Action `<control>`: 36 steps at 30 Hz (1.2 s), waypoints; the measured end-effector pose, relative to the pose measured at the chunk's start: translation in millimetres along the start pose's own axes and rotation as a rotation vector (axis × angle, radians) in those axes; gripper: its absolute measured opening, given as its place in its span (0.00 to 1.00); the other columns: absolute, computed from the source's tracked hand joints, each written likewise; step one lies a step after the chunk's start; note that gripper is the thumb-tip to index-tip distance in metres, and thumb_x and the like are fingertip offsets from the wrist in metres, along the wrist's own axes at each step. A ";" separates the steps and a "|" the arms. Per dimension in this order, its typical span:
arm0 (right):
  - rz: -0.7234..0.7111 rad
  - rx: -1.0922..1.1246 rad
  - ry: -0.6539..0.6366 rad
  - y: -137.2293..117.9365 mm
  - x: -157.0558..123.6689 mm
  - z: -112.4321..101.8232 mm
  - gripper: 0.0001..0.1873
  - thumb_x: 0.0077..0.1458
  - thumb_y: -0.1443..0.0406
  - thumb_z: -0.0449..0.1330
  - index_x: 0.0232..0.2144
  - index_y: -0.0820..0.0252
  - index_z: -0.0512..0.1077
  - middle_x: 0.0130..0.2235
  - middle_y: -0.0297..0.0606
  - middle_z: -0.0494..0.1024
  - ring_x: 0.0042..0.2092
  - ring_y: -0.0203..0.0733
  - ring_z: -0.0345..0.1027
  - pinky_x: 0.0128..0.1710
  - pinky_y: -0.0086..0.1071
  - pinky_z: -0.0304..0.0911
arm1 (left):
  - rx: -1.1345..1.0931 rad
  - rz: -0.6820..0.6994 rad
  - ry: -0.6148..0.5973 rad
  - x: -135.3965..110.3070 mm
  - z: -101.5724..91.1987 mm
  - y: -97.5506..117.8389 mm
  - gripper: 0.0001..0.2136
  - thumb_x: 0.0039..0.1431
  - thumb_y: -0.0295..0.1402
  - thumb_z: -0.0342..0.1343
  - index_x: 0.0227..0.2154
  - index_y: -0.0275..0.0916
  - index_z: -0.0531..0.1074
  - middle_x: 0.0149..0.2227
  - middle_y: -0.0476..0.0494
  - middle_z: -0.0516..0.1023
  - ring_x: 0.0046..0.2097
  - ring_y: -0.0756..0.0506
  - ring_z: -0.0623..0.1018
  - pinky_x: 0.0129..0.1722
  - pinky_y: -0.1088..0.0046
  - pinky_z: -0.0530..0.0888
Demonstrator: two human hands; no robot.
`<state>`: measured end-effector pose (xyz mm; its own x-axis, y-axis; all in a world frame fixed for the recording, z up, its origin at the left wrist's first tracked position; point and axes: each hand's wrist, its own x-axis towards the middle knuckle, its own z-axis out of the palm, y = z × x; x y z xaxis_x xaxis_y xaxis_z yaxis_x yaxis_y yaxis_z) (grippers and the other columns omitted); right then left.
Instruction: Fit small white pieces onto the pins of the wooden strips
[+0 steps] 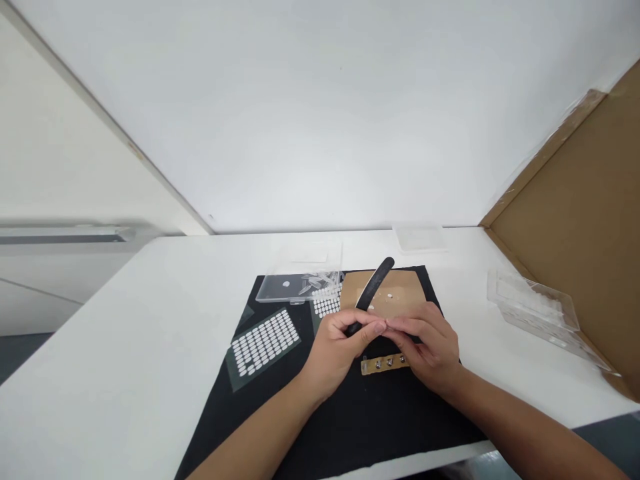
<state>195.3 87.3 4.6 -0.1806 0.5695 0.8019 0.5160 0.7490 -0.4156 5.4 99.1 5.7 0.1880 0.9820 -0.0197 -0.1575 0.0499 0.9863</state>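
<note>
1. A white desk [125, 360] stood against a white wall [320, 120], with a black mat [320, 433] on it.
2. The file [376, 283], curved and black with a pale edge, slanted over a brown pad [413, 290], gripped in the left hand [333, 343].
3. The right hand's [434, 340] fingertips met the left's; what they pinched, I couldn't tell.
4. 2 sheets of white ovals [265, 342] lay leftward; the right hand hid 1 end of a gold strip [384, 364].

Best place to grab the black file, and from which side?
Likely across the rounded far end of the black file, coming from the far side: it's slim, slants away from the person, and that end is free of both hands, while the left hand partly covers the near end.
</note>
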 end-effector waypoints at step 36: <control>0.393 0.458 -0.170 0.1 -2.7 -2.5 0.01 0.63 0.64 0.70 0.37 0.51 0.83 0.37 0.34 0.85 0.39 0.41 0.80 0.41 0.37 0.77 | 0.069 0.284 -0.136 -0.9 -13.2 2.5 0.07 0.58 0.38 0.73 0.36 0.43 0.88 0.32 0.43 0.86 0.19 0.52 0.77 0.21 0.76 0.78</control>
<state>197.9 85.0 3.4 -0.2004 0.8497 0.4878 0.1667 0.5202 -0.8376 -7.9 100.8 6.0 0.2746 0.9211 0.2760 -0.1567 -0.2403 0.9580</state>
